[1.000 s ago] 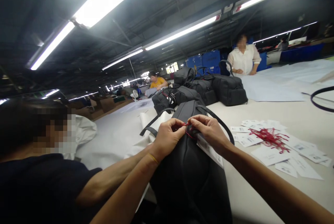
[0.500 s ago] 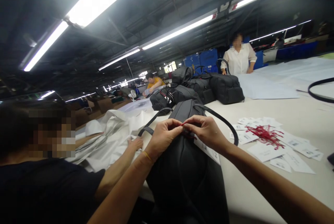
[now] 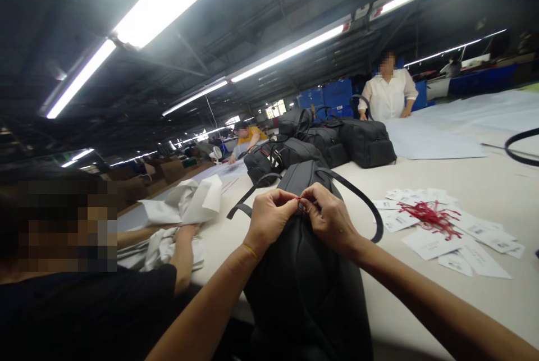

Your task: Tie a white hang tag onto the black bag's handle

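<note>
A dark grey bag (image 3: pixel 305 288) lies lengthwise on the table in front of me, its black strap (image 3: pixel 357 192) looping out to the right. Over its top, my left hand (image 3: pixel 269 220) is closed in a pinch on a thin red string (image 3: pixel 298 202). My right hand (image 3: pixel 330 220) pinches the same string from the other side, fingertips almost touching the left ones. Behind the fingers, the string's lower part and where it meets the bag are hidden.
White tags with red strings (image 3: pixel 429 218) lie piled on the table to the right. More dark bags (image 3: pixel 364 142) stand farther back. Close on the left, a co-worker in dark clothing (image 3: pixel 138 299) handles crumpled white material (image 3: pixel 185 201). A person in white (image 3: pixel 389 94) stands behind the table.
Both my hands still pinch the red string; my right fingers have curled in more, and the white tag below them is now hidden. The co-worker's hand has drawn the white material left.
</note>
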A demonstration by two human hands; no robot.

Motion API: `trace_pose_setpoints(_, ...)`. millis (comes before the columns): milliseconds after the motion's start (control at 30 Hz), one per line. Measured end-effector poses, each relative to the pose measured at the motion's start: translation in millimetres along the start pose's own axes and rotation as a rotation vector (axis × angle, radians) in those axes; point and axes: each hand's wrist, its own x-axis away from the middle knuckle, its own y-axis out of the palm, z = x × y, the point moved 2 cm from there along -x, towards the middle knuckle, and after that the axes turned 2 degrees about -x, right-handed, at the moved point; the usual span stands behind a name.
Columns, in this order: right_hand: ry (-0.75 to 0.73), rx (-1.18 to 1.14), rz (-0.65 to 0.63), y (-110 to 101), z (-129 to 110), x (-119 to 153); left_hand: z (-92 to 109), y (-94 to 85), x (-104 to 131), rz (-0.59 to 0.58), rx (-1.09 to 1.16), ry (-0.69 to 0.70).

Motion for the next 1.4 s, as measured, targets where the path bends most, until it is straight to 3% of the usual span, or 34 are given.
trace_pose_setpoints(100,-0.006,-0.055,0.020,1.9,-0.5,1.3,-3.6,-1.3,0.9,0.039,-0.044,0.047)
trace_pose_setpoints(300,0.027,-0.318,-0.003,-3.3,-5.2,2.5,-11.7,-6.6,0.4,-0.009,0.119,0.013)
trace_pose_setpoints(567,0.517,-0.758,-0.121,-2.3,11.9,-5.4,-7.7,-6.7,1.6,-0.051,0.170,-0.014)
trace_pose_setpoints(733,0.417,-0.795,-0.113,-0.3,14.6,-8.4,-9.3,-7.0,0.8,-0.081,0.175,-0.006)
trace_pose_setpoints(867,0.218,-0.625,-0.091,-6.2,7.8,-10.6,-11.1,-7.9,0.8,-0.075,0.176,-0.012)
trace_pose_setpoints(933,0.188,-0.570,-0.079,-7.7,5.5,-11.2,-11.6,-8.0,0.6,-0.083,0.173,-0.016)
trace_pose_setpoints(1200,0.582,-0.939,-0.106,5.8,15.4,-6.6,-8.6,-3.0,-1.2,-0.138,0.173,-0.013)
trace_pose_setpoints(1400,0.472,-0.852,-0.057,7.4,17.1,-5.9,-7.0,-1.1,-1.3,-0.256,0.236,-0.013)
